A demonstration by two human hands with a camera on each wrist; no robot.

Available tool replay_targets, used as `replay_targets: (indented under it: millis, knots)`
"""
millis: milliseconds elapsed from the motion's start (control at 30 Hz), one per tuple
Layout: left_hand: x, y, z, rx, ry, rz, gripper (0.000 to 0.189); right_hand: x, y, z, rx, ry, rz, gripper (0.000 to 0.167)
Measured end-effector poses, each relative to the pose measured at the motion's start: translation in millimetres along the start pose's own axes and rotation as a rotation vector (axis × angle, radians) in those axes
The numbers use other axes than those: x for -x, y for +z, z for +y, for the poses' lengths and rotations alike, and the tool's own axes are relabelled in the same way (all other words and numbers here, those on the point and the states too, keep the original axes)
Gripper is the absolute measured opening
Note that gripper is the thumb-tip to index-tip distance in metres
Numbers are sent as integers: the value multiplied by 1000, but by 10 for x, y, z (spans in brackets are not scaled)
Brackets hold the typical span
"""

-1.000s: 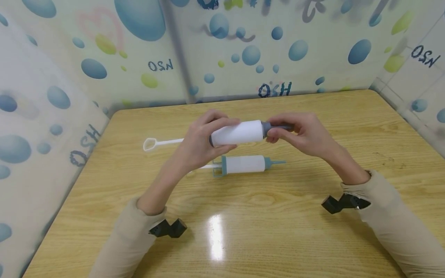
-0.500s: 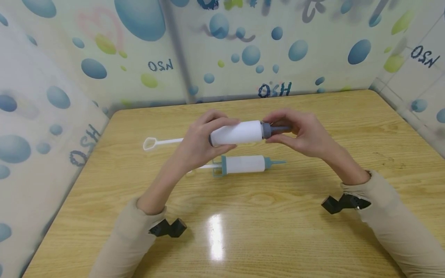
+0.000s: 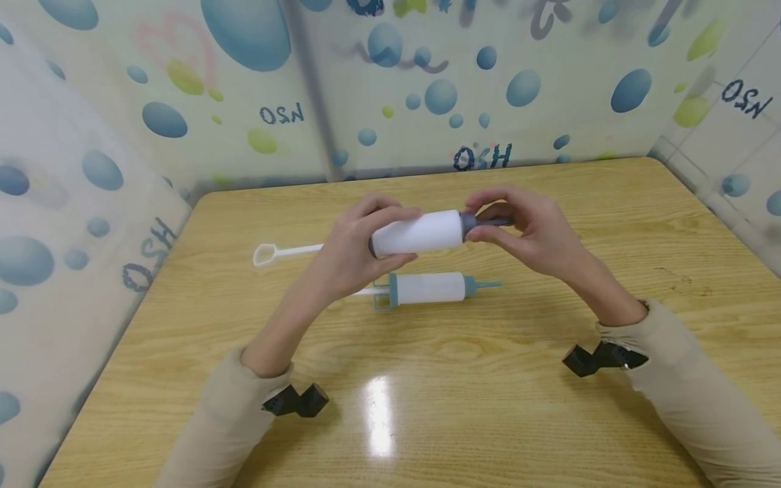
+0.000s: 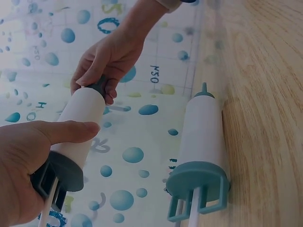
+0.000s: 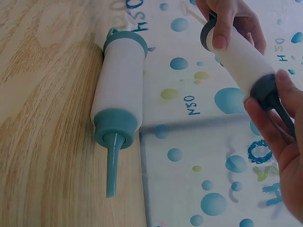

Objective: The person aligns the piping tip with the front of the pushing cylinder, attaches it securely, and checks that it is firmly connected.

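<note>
My left hand grips a large plastic syringe with a white barrel, held above the table and pointing right. Its white plunger rod with a loop handle sticks out to the left. At the other end, the thumb and fingers of my right hand pinch the dark grey nozzle cap, and the thin nozzle runs in toward the palm. A second syringe, with a white barrel and teal collar, cap and nozzle, lies on the table just nearer to me; my left hand hides part of its plunger.
The wooden table meets a wall printed with blue and green bubbles at its back edge. Another bubble-patterned wall stands along the left side. Black wrist cameras are strapped at both sleeves.
Half a second ago my right fingers loosened and spread around the grey cap; now they have closed on it again, with the hand slightly turned. The left hand and syringe hardly moved.
</note>
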State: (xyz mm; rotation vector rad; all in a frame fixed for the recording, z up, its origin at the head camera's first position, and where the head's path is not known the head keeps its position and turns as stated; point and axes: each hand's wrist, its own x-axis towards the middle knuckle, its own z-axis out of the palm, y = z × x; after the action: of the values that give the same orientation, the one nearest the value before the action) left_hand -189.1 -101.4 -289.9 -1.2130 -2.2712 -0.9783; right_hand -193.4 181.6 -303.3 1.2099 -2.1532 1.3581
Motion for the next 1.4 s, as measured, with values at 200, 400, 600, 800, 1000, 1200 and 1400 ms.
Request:
replay_targets:
  millis: [200, 400, 600, 800, 1000, 1200, 1400]
  knots:
    - [-1, -8, -11, 0, -31, 6, 46, -6, -2, -3, -56, -40, -24, 55]
    - [2, -12, -20, -6, -26, 10, 46, -5, -6, 14, -15, -40, -32, 50]
    - [2, -11, -14, -10, -22, 10, 46, 2, -16, 27, 6, -48, -30, 51]
    - [4, -9, -9, -5, -17, 2, 46, 3, -24, 24, 8, -51, -37, 51]
    - [6, -23, 4, 8, -33, -6, 48, -7, -23, 20, 2, -98, -37, 45]
    - [5, -16, 16, 17, -27, 2, 48, -15, -1, 20, 41, -138, 15, 47]
    - [-1, 2, 28, 12, 2, 30, 47, -1, 16, 24, 57, -136, 49, 54]
